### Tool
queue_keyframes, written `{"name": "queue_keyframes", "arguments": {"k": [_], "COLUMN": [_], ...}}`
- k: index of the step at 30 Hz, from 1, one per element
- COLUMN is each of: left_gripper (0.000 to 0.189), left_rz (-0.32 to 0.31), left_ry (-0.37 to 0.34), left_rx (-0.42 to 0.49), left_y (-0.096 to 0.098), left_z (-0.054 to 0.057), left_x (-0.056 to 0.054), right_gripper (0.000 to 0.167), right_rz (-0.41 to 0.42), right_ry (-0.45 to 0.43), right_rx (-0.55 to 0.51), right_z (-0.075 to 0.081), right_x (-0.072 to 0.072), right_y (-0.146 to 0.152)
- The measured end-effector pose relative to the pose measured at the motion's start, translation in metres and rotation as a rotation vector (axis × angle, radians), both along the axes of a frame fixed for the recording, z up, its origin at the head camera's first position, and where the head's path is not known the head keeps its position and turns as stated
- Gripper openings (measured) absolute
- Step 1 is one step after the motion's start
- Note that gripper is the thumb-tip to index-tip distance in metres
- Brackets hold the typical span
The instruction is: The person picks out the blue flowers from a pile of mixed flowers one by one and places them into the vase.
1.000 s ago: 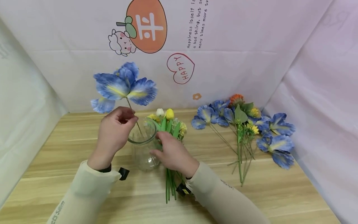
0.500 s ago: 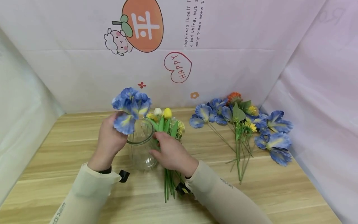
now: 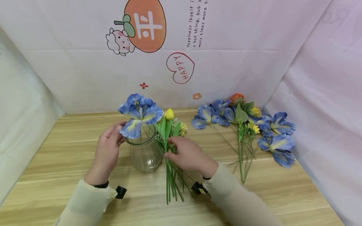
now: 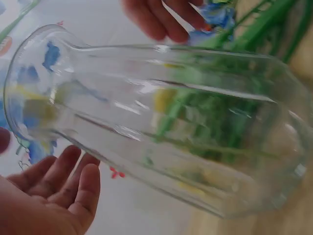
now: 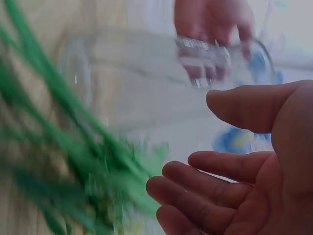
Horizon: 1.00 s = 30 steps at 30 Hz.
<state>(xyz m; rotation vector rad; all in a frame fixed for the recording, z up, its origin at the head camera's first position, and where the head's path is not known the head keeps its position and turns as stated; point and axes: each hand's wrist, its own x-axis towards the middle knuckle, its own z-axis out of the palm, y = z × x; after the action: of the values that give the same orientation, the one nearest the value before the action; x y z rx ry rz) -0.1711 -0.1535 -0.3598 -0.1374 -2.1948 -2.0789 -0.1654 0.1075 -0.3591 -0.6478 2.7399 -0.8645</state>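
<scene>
A clear glass vase (image 3: 147,158) stands upright on the wooden table. In it is one blue iris (image 3: 134,110), its bloom over the rim and its stem seen through the glass. My left hand (image 3: 108,147) is at the vase's left side by the rim; its fingers (image 4: 88,188) are relaxed and hold nothing. My right hand (image 3: 192,155) hovers at the bunch of tulips (image 3: 167,125) right of the vase, thumb and fingers apart. In the right wrist view, its fingers (image 5: 195,196) hold nothing and green stems (image 5: 58,103) lie beyond, blurred.
At the right lies a loose pile of blue irises (image 3: 207,114), an orange flower (image 3: 237,98) and small yellow flowers (image 3: 254,128), stems toward the front. White printed cloth (image 3: 226,62) hangs behind the table (image 3: 70,150) and along both sides.
The blue iris has come down into the vase, and my left hand has let go of its stem. My right hand has left the vase and moved right to the tulips.
</scene>
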Motion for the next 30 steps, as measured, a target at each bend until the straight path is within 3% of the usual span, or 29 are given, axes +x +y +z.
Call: {"name": "queue_keyframes", "arguments": {"k": [6, 8, 10, 13, 16, 18, 21, 24, 30], "left_gripper": [0.048, 0.047, 0.055, 0.073, 0.084, 0.085, 0.081, 0.076, 0.073], "left_rz": [-0.244, -0.31, -0.333, -0.294, -0.21, -0.174, -0.159, -0.158, -0.16], "left_ry": [0.211, 0.242, 0.234, 0.181, 0.095, 0.042, 0.005, 0.012, 0.029], "left_rx": [0.116, 0.087, 0.007, -0.168, -0.349, -0.415, -0.444, -0.453, -0.486], "left_y": [-0.005, -0.006, -0.007, -0.009, -0.009, -0.008, -0.007, -0.006, -0.005], "left_z": [-0.024, -0.031, -0.038, -0.045, -0.049, -0.051, -0.051, -0.05, -0.049], "left_x": [0.008, 0.009, 0.012, 0.016, 0.019, 0.021, 0.021, 0.022, 0.022], "right_gripper": [0.052, 0.049, 0.045, 0.04, 0.033, 0.028, 0.022, 0.023, 0.031], "right_rz": [-0.148, -0.198, -0.245, -0.304, -0.347, -0.371, -0.392, -0.418, -0.524], "right_ry": [0.012, 0.03, 0.035, 0.05, 0.056, 0.051, 0.024, -0.001, -0.039], "right_rx": [-0.019, 0.007, 0.034, 0.101, 0.182, 0.238, 0.312, 0.352, 0.306], "right_z": [-0.006, -0.011, -0.016, -0.023, -0.031, -0.035, -0.039, -0.04, -0.044], "right_x": [-0.002, -0.002, -0.001, 0.002, 0.004, 0.004, 0.001, -0.004, -0.009], "right_y": [0.054, 0.074, 0.092, 0.116, 0.138, 0.152, 0.174, 0.196, 0.23]}}
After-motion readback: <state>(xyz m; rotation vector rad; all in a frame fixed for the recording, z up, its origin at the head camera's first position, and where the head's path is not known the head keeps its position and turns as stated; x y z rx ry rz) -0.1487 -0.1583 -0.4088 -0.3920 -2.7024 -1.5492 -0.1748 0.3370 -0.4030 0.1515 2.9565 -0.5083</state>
